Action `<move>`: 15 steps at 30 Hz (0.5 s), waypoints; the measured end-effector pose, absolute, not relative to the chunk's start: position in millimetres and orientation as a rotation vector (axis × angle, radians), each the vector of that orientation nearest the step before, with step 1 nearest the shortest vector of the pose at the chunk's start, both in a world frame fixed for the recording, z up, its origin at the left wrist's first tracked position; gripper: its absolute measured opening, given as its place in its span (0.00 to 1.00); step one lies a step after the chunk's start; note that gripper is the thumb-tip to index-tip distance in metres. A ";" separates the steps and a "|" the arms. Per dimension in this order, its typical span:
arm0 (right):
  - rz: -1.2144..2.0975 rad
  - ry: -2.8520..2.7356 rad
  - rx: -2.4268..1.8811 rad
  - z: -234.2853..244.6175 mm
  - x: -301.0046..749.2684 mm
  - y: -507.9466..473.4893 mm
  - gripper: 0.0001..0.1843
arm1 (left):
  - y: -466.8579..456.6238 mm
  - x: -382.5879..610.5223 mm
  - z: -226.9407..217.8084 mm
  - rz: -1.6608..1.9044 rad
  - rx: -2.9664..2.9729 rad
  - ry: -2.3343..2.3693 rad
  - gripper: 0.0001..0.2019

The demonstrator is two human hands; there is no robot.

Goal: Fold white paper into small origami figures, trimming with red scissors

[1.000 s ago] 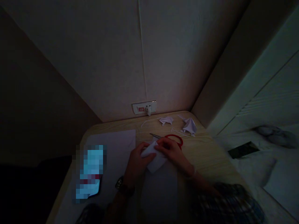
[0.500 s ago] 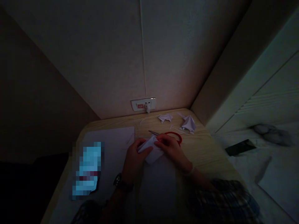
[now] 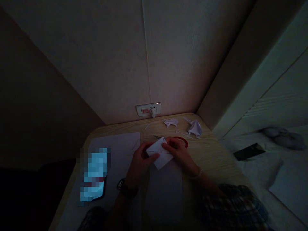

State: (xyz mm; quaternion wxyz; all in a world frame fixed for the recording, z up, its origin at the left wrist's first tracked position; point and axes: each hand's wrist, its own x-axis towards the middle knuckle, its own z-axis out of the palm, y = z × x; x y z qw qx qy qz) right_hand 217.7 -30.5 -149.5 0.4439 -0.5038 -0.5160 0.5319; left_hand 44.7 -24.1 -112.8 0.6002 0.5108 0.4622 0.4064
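A small folded white paper (image 3: 160, 154) is held up between both hands over the table, one corner pointing away from me. My left hand (image 3: 141, 160) grips its left edge, thumb on the near face and fingers behind. On the right side, my right hand (image 3: 179, 154) pinches the paper near its top corner, thumb and fingers closed on it. Just behind the paper lie scissors with red handles (image 3: 184, 141), partly hidden by my right hand. Beneath the hands rests a sheet of white paper (image 3: 163, 195).
Two folded paper figures (image 3: 171, 122) (image 3: 194, 128) and thin paper strips lie toward the back. A lit phone (image 3: 95, 173) sits on a large white sheet (image 3: 117, 141) at left. A wall socket (image 3: 148, 109) holds a plug. Right of the table, a dark flat object (image 3: 249, 151) lies on white bedding.
The folded paper has tilted so its face shows more flatly toward me. Both hands keep hold of it, shifted slightly right, and cover more of the scissors.
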 end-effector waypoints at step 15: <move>1.359 -1.190 -1.206 -145.7 218.8 -33.4 0.16 | -30.3 43.1 -98.2 0.961 1.244 1.059 0.18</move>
